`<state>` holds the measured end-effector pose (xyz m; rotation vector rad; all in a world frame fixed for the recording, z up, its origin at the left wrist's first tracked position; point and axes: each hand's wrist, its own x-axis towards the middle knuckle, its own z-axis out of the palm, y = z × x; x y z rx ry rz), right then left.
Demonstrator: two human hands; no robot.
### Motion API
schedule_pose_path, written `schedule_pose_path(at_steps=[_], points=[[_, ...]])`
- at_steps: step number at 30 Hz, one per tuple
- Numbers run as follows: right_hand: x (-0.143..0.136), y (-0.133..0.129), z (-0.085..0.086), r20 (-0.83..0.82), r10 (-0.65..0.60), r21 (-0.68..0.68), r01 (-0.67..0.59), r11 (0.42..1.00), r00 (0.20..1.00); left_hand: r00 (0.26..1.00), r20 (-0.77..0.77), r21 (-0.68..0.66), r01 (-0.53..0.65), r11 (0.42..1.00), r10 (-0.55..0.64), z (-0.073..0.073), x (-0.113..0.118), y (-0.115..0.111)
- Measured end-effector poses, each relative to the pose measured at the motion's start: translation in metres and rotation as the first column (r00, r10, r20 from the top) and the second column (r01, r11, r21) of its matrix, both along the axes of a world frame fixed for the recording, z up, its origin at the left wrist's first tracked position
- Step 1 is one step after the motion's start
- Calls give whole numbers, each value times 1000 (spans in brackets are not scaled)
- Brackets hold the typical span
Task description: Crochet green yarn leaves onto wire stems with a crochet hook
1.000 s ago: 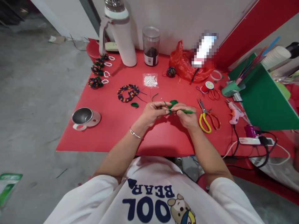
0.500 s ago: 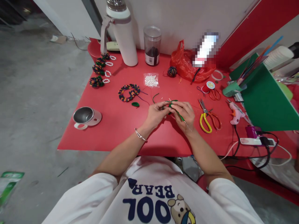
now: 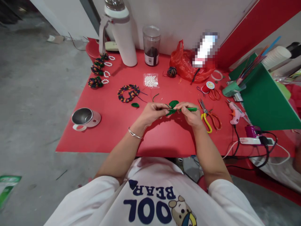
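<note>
My left hand [image 3: 155, 112] pinches the left edge of a dark green piece of yarn work [image 3: 173, 104]. In my right hand [image 3: 191, 116] is a crochet hook [image 3: 193, 109] with a green handle. Its thin metal shaft lies level across the front of the yarn work, and its tip reaches my left fingertips. Fingers cover part of the piece, so its full shape is hidden. To the left on the red table lie a small green crocheted leaf [image 3: 135, 105] and a multicoloured crocheted strip [image 3: 127, 93], curled into a loop.
Yellow-handled scissors [image 3: 207, 122] lie just right of my right hand, near a pink glue gun [image 3: 235, 114]. A bag of white beads [image 3: 151, 81] sits beyond my hands. A metal cup [image 3: 90, 118] stands at left. Behind are a white flask [image 3: 125, 40] and red plastic bag [image 3: 181, 61].
The hook has swung from slanting down over my right hand to lying level, its green handle now pointing right. My hands have spread slightly, and more of the green piece shows.
</note>
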<state>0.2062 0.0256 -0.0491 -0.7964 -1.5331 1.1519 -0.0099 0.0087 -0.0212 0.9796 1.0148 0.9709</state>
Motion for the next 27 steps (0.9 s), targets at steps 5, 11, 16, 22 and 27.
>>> schedule_pose_path(at_steps=[5, 11, 16, 22, 27], points=[[5, 0, 3, 25, 42, -38, -41, 998, 999, 1000, -7, -2, 3, 1000, -3, 4, -2, -1], [9, -1, 7, 66, 111, -12, -110, 994, 992, 1000, -20, -1, -5, 1000, 5, 4, -2, -1], [11, -4, 18, 164, 114, 12, -117, 993, 980, 999, -26, 27, -41, 999, 42, 3, -1, 0], [6, -8, 27, 257, 62, 49, -77, 996, 965, 990, -89, 90, -100, 991, 108, 1, 1, 1], [-2, -12, 27, 320, -45, 187, -17, 982, 946, 972, -129, 145, -176, 974, 195, -1, 3, 1]])
